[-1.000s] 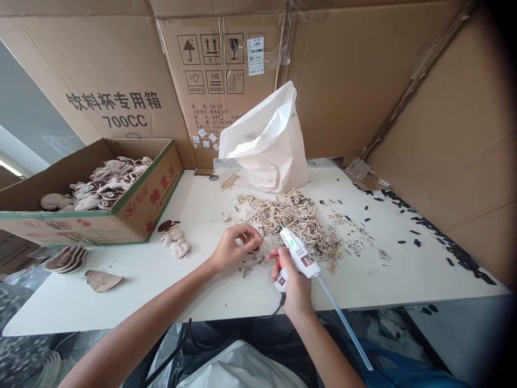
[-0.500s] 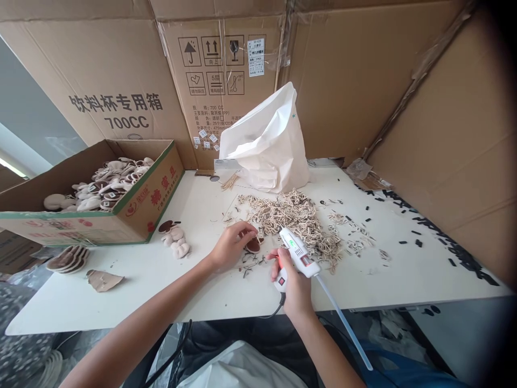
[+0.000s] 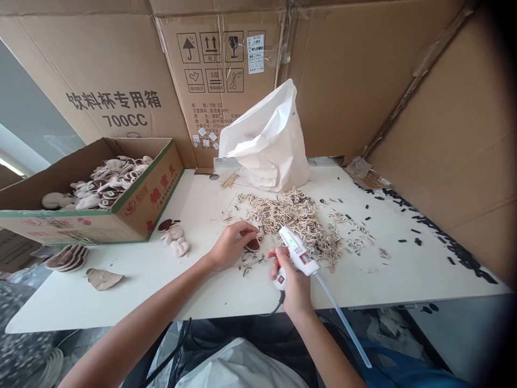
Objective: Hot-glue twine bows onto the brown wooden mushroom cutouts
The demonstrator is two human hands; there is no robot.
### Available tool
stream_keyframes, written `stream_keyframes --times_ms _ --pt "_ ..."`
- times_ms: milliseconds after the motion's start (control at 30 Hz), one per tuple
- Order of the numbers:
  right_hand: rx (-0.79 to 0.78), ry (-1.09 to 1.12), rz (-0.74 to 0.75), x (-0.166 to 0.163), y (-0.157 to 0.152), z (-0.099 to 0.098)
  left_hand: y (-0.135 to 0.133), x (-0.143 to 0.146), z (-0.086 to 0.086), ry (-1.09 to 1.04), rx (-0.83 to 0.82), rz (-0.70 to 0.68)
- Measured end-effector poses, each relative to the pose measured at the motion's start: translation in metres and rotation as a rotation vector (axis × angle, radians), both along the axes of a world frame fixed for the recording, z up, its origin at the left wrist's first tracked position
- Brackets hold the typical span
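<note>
My left hand (image 3: 232, 243) rests on the white table (image 3: 161, 280) with its fingers curled over a small brown, mushroom-shaped piece (image 3: 253, 245), pinning it down. My right hand (image 3: 291, 280) grips a white hot glue gun (image 3: 298, 251) with a red switch; a clear glue stick juts from its back toward me. The gun's nozzle points at the brown piece, just right of my left fingers. A heap of small pale looped pieces (image 3: 294, 215) lies just beyond both hands.
An open cardboard box (image 3: 133, 207) of finished mushroom pieces stands at the left, with a few loose ones (image 3: 176, 240) beside it and a stack (image 3: 67, 257) near the table's edge. A white bag (image 3: 269, 143) sits behind the heap. Cardboard walls surround the table; black bits (image 3: 416, 231) are scattered right.
My left hand has lowered onto the table and now presses on the brown piece. The glue gun has shifted slightly toward it.
</note>
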State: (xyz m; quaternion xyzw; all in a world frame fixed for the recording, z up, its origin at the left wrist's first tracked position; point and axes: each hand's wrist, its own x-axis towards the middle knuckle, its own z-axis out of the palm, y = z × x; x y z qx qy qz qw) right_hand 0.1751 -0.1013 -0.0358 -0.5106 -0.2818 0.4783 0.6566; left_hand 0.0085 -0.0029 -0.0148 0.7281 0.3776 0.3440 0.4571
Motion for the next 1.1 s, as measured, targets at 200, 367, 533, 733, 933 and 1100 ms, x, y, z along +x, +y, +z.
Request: stream_keyframes --times_ms 200,367,533,733,933,1100 --pt "0.007 0.008 0.002 0.0001 -0.0002 -0.0011 0.0051 -0.0019 -0.0033 0.092 0.163 0.036" --pt "0.012 -0.008 -0.001 0.0001 0.0006 -0.0016 0.0052 -0.0016 -0.0044 0.101 0.187 0.042" --pt "0.007 -0.015 -0.005 -0.0002 0.0007 -0.0006 0.0031 0.0011 -0.0049 0.056 0.096 0.042" --pt "0.003 -0.013 0.0 0.0001 0.0006 -0.0005 0.002 0.0021 -0.0031 0.076 0.107 0.056" --pt "0.004 -0.016 0.003 0.0002 0.0005 0.0005 0.0028 0.0019 -0.005 0.117 0.139 0.061" --pt "0.0 -0.004 0.004 0.0 0.0007 0.0018 0.0036 0.0017 -0.0074 0.127 0.171 0.059"
